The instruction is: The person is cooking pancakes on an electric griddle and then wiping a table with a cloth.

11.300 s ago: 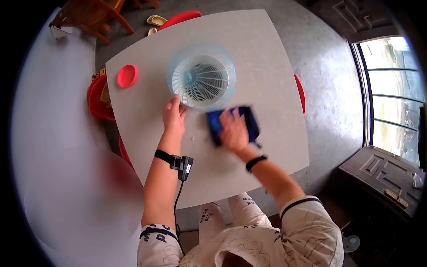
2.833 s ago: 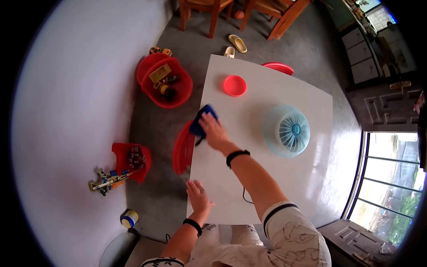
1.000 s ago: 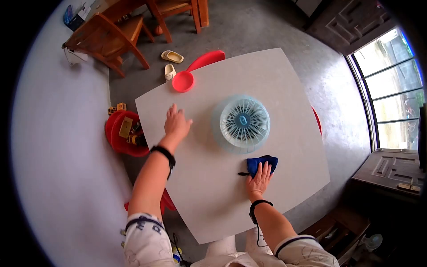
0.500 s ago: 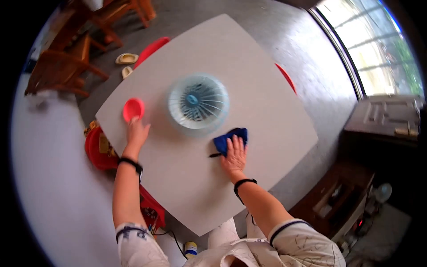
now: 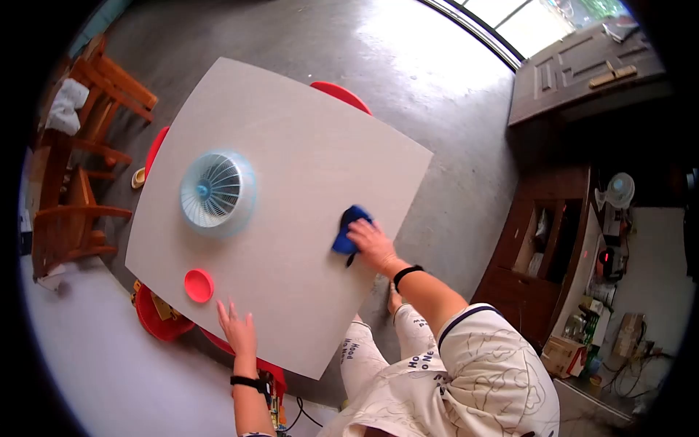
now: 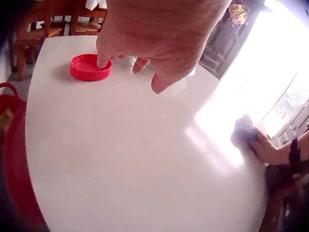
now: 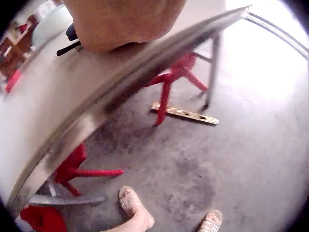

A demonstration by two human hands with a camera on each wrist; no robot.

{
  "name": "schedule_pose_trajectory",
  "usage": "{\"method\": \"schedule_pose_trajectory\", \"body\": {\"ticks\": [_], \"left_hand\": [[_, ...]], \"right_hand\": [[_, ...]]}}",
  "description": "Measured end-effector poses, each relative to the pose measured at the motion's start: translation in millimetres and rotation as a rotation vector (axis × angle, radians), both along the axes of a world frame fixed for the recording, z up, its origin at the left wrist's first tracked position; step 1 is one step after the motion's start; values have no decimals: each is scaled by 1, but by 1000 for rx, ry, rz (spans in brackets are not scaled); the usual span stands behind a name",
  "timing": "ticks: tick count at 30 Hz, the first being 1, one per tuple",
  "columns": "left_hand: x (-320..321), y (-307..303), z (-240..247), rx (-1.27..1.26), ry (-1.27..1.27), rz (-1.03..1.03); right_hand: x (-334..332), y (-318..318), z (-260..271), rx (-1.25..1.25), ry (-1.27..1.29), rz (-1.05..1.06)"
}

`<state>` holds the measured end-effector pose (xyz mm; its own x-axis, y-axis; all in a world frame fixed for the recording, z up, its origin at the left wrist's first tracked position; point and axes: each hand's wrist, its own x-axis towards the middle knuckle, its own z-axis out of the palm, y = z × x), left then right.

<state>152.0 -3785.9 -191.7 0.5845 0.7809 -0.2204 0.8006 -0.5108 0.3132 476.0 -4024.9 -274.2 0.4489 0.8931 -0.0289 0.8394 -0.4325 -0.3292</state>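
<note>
On the pale table (image 5: 306,167), my right hand (image 5: 375,247) lies with extended fingers over a dark blue cloth (image 5: 341,243), near the table edge on my side. A black strap or tag hangs from the cloth. The right wrist view shows the back part of that hand (image 7: 125,24) at the table rim; its fingers are hidden there. My left hand (image 5: 240,331), fingers spread and holding nothing, is over the table's left side. Just beyond its fingertips sits a round red dish (image 5: 199,285), also visible in the left wrist view.
A light blue, slotted plastic basket (image 5: 244,186) stands on the table's far left part. Red chairs (image 5: 341,95) surround the table. Wooden chairs (image 5: 80,211) stand at left, and a dark cabinet (image 5: 524,247) at right. A cable (image 5: 302,408) hangs below the table's near side.
My view has turned, shifting the table within it. The right hand has slid the cloth away from the basket toward the table edge. The left hand, at the red dish half a second ago, has drawn back.
</note>
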Motion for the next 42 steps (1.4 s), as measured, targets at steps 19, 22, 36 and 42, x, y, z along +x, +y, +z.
{"method": "schedule_pose_trajectory", "body": {"ticks": [19,22,36,42], "left_hand": [[182,-239,76,-526,-267,-400],[238,-252,73,-494,-233,-544],[407,-229,31,-699,75,-742],[476,-164,-13,-372,361,-832]], "right_hand": [[60,-321,173,669,839,-998],[37,-400,180,768,870,-1143],[33,-661,227,920,-356,-2090],[37,-696,216,990,-189,-2461]]}}
